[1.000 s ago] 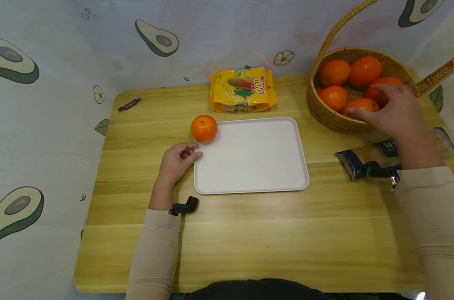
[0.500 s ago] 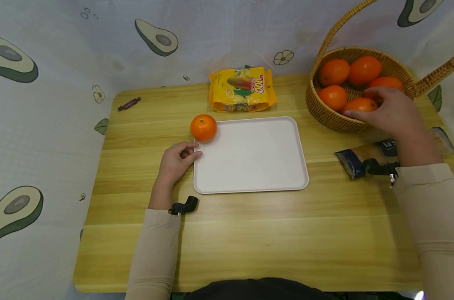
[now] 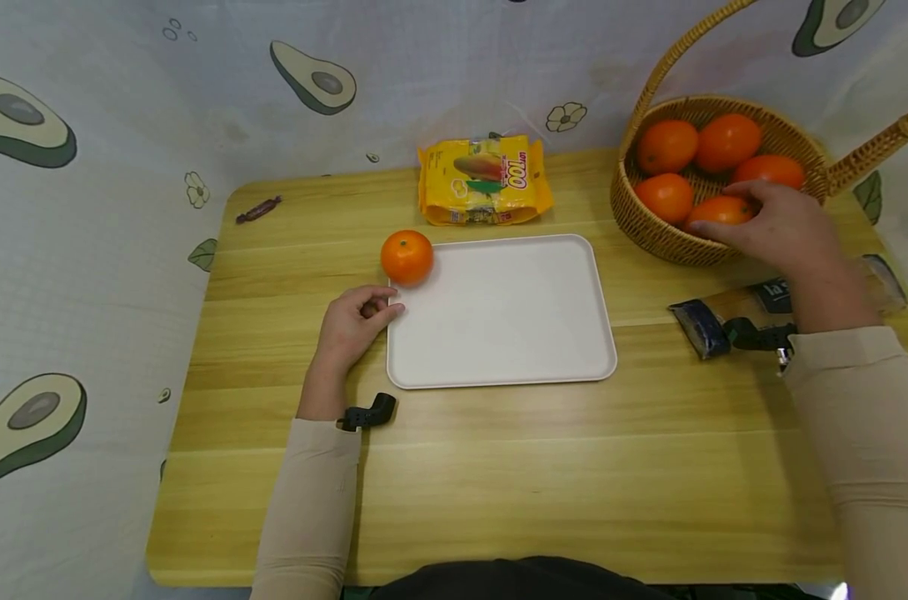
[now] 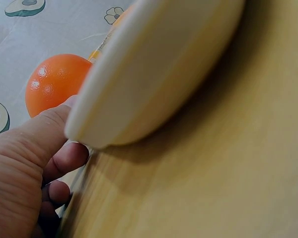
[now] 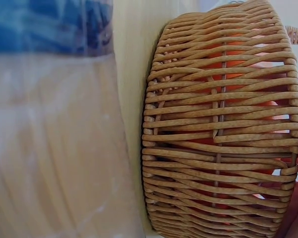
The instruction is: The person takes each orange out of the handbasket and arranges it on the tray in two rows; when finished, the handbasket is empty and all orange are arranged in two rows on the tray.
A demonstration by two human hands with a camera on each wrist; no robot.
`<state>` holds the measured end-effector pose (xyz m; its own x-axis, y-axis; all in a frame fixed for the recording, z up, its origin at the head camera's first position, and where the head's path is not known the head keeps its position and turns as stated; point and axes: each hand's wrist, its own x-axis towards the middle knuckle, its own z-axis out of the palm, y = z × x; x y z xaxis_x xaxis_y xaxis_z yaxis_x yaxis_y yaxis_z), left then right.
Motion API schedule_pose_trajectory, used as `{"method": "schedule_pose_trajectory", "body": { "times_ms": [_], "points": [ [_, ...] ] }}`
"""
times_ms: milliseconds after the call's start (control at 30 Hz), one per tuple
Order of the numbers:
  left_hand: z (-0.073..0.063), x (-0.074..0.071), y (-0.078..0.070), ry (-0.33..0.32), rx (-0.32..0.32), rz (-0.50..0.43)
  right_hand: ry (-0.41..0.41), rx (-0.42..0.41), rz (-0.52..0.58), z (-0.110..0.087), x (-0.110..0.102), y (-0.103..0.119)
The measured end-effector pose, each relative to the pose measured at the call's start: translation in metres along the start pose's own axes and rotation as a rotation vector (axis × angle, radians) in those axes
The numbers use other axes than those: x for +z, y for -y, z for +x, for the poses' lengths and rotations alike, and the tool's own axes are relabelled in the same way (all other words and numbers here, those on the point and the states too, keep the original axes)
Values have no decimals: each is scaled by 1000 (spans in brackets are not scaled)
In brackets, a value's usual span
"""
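Observation:
My left hand (image 3: pixel 352 327) pinches the left edge of a white rectangular tray (image 3: pixel 502 317) between thumb and fingers. In the left wrist view the thumb lies along the tray's rim (image 4: pixel 119 99), with curled fingers (image 4: pixel 67 159) by its edge. One orange (image 3: pixel 406 257) sits at the tray's upper left corner. At the right, my right hand (image 3: pixel 791 229) reaches over the near rim of a wicker basket (image 3: pixel 652 229) and grips an orange (image 3: pixel 720 210) inside it. Several other oranges (image 3: pixel 729 142) lie in the basket. In the right wrist view the basket's weave hides most of that hand.
Behind the tray lies a yellow snack packet (image 3: pixel 484 182). A long clear-and-blue packet (image 3: pixel 739 317) lies under the right forearm. A small wrapped candy (image 3: pixel 259 209) is at the table's far left. The basket's tall handle (image 3: pixel 675 54) arches over the oranges.
My right hand has shifted slightly down and toward the near orange in the basket, uncovering more of the orange behind it. The left hand and tray have stayed still.

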<state>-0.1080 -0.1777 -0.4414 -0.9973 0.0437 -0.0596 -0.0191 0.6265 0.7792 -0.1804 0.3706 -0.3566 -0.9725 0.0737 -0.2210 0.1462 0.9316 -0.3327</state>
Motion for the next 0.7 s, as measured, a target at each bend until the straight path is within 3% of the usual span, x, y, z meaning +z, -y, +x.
{"method": "schedule_pose_trajectory", "body": {
  "times_ms": [133, 367, 533, 700],
  "points": [
    [-1, 0, 0, 2, -2, -4, -42, -18, 19, -1, 2, -1],
    [-1, 0, -1, 7, -8, -13, -229, -125, 99, -3, 1, -1],
    [-1, 0, 0, 7, -6, -12, -319, -92, 114, -12, -9, 8],
    [-1, 0, 0, 3, -2, -15, -334, -57, 114, -22, -18, 26]
  ]
}}
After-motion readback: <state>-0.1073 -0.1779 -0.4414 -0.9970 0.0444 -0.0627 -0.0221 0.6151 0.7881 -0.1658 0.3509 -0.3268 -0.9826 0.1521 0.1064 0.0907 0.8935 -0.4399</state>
